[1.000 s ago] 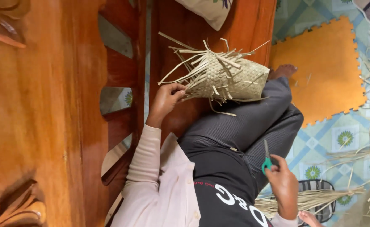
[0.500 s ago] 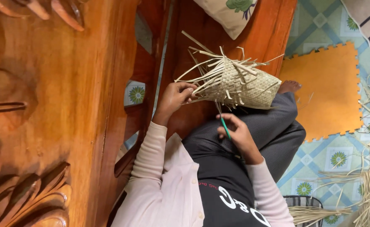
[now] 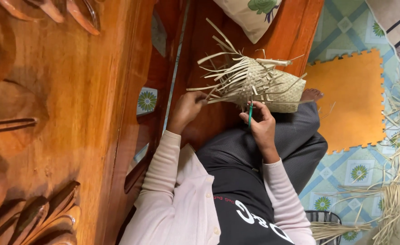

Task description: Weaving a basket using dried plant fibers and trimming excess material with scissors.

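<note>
A half-woven straw basket (image 3: 272, 86) rests on my lap, with loose pale strips sticking out toward the wooden seat. My left hand (image 3: 188, 108) pinches the ends of some of these loose strips (image 3: 213, 97) at the basket's open edge. My right hand (image 3: 260, 123) is closed around a thin green-handled tool (image 3: 250, 113) whose tip touches the weave. I wear a pale pink cardigan, a black top and dark striped trousers (image 3: 277, 145).
A carved wooden bench (image 3: 73, 113) fills the left side. A patterned cushion (image 3: 250, 16) lies at the top. An orange foam mat (image 3: 350, 100) covers part of the tiled floor. Bundles of straw (image 3: 397, 181) lie at the right.
My right hand came up from beside my leg with the green tool and now sits at the basket. My left hand slid out along the loose strips.
</note>
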